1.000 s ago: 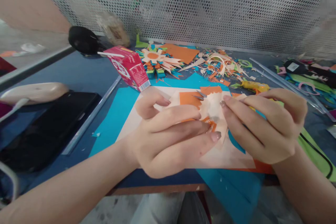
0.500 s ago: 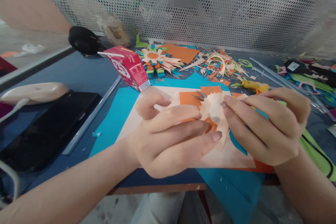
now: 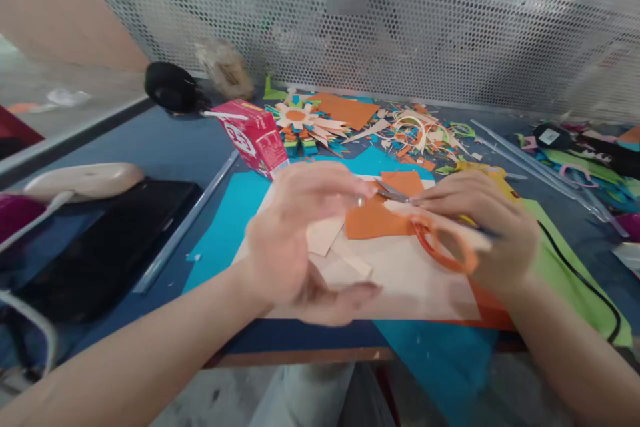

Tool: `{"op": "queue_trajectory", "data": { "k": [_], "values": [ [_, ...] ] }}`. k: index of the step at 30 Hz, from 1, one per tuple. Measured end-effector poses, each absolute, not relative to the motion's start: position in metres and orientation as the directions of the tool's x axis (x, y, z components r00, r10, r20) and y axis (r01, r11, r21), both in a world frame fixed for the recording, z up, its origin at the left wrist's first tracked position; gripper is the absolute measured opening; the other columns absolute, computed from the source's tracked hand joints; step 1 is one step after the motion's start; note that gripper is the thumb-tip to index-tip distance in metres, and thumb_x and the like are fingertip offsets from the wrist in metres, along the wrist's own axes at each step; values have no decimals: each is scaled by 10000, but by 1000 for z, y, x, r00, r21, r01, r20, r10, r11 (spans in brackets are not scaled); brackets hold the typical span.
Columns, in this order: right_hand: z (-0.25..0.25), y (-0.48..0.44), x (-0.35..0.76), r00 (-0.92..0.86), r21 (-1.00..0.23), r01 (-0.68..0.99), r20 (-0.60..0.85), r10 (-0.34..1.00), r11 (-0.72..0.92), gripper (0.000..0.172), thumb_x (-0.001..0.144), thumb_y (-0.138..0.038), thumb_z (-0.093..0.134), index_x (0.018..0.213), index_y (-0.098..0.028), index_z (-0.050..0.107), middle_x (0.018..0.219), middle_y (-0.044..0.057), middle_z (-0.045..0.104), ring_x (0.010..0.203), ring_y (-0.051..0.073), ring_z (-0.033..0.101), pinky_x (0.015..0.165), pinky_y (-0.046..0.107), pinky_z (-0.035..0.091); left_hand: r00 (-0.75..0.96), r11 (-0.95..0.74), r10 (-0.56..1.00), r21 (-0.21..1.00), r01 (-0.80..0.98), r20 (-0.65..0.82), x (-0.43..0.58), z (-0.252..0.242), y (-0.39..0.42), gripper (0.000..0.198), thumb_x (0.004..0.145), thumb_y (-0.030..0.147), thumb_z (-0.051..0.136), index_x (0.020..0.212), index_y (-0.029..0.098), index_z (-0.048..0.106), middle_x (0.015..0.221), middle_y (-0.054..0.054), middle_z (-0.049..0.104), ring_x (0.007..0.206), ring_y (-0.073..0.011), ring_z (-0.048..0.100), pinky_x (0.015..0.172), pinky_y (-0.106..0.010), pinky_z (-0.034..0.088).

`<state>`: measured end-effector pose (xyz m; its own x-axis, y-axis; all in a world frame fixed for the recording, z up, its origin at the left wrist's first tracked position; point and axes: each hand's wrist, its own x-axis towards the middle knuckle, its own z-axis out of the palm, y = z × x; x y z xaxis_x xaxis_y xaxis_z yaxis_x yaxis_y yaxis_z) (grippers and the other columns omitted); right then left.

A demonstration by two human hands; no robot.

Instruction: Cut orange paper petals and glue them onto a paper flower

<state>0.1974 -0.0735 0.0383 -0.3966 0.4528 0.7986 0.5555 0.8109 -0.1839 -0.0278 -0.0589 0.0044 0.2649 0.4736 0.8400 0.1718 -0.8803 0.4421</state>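
My left hand [image 3: 295,240] hovers over the cream sheet [image 3: 400,287], blurred, its thumb and fingers spread apart with nothing between them. A cream paper piece [image 3: 435,219] with a jagged edge is pinched in my right hand [image 3: 485,227]. Scissors [image 3: 463,259] with orange handles lie under that piece, blades toward the far left; the piece hides their middle. An orange paper piece [image 3: 373,223] rests beneath the blades. Small cream offcuts [image 3: 353,260] lie between my hands.
A pink drink carton [image 3: 255,137] stands behind my left hand, beside a layered paper flower [image 3: 295,117]. Paper scraps [image 3: 420,130] pile up at the back. A yellow glue gun [image 3: 485,173] lies beyond my right hand, a black phone [image 3: 110,247] at left.
My left hand has let go of the cream paper piece and opened, drawing slightly left. My right hand has tilted the piece flatter, uncovering the orange scissor handles and cream offcuts.
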Motion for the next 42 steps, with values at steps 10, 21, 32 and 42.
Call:
{"op": "queue_trajectory", "data": {
  "k": [10,21,32,42],
  "values": [
    [13,-63,180,-272,-941,311,49,961,136,152,646,-332,718,700,-191,696,719,-2,717,654,164,653,604,267,509,228,-558,791,822,-113,568,-8,8,-50,607,753,222,687,1275,235,379,1162,-88,623,1141,-241,570,923,-409,461],
    [17,-62,182,-282,-896,433,-36,959,93,175,637,-356,710,658,-188,665,635,-11,651,566,138,556,539,251,438,303,-216,916,959,-182,264,-4,24,-63,825,748,318,702,1429,222,246,963,-67,731,1051,-252,641,845,-353,541],
    [21,-56,182,-302,-850,496,21,953,176,220,662,-398,649,640,-181,615,616,-5,576,580,133,494,568,260,396,241,-196,941,963,-188,238,-1,16,-54,921,681,317,754,1432,172,242,999,-109,726,1052,-252,643,859,-339,533],
    [11,-47,186,-299,-850,495,25,954,178,313,669,-449,648,626,-199,464,585,-40,456,540,106,422,502,236,327,174,102,984,929,-357,-41,5,22,-54,813,682,174,735,1393,212,343,561,73,667,657,-155,675,641,-265,540]
  ]
}}
